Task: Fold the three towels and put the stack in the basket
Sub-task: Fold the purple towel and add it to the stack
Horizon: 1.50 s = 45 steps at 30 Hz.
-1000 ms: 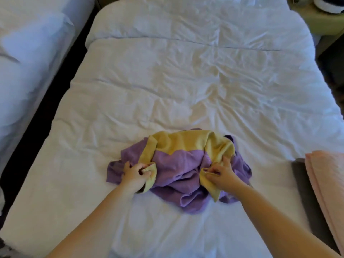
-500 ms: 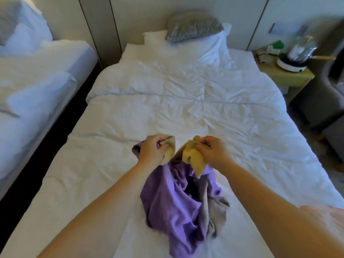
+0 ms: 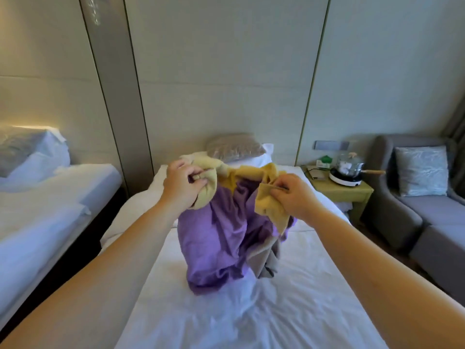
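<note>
A second bed (image 3: 50, 197) with white linen stands at the far left of the hotel-style room, apart from the main bed (image 3: 251, 318), where a person holds a bundle of three tangled towels up over the white cover. The left hand (image 3: 183, 187) has its fingers curled round a bunched end of the yellow towel (image 3: 251, 172). That towel stretches across the top of the bundle to the right hand (image 3: 294, 197), which pinches its other end between thumb and fingers. The purple towel (image 3: 221, 243) hangs beneath the yellow one between the two hands, and its lowest folds appear to touch the cover. A grey towel (image 3: 271, 263) droops beside it, at the lower right of the bundle. Behind the hands, a grey pillow (image 3: 234, 147) leans against the panelled wall at the head of the bed. To the right, a nightstand (image 3: 344, 192) carries a lidded pot (image 3: 348, 167) on a white hotplate. A grey armchair (image 3: 402, 205) with a pale cushion (image 3: 422, 170) fills the far right corner.
</note>
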Each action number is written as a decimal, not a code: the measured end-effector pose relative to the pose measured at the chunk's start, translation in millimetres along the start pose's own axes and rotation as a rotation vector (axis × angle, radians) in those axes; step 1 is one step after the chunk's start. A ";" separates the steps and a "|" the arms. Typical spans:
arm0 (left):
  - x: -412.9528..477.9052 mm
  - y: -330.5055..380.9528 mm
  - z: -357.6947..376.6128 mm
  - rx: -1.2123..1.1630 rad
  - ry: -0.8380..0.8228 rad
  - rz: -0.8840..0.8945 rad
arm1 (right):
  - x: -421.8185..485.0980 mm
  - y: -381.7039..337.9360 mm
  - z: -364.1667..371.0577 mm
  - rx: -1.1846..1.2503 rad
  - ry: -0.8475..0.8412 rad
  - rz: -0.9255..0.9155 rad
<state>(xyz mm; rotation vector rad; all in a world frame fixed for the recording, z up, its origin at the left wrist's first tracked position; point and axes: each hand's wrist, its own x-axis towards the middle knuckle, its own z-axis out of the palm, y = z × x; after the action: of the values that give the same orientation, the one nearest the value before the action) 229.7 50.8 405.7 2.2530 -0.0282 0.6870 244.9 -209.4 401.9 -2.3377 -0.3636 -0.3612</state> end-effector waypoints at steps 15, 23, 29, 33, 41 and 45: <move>-155.6 -18.7 7.6 -0.340 -0.325 -0.245 | -140.1 -8.2 47.2 0.557 -0.215 0.459; -189.3 35.9 -11.3 -0.292 -0.483 -0.040 | -167.8 -58.3 19.0 0.907 -0.278 0.535; -209.3 48.3 -17.3 -0.071 -0.323 0.104 | -187.9 -71.6 11.2 1.051 -0.292 0.580; -213.3 53.2 -24.7 -0.040 -0.294 0.208 | -197.9 -73.3 3.7 1.094 -0.327 0.536; -218.0 70.5 -50.2 -0.398 -0.441 0.077 | -208.0 -76.1 -13.8 0.443 -0.281 0.055; -222.3 71.7 -58.2 -0.543 -0.522 0.035 | -213.4 -78.3 -13.1 0.575 -0.277 0.013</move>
<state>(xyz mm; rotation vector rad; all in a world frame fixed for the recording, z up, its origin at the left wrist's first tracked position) -3.8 -1.6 378.7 1.8403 -0.4544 0.0675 18.3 -197.2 383.3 -1.8194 -0.5079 0.0766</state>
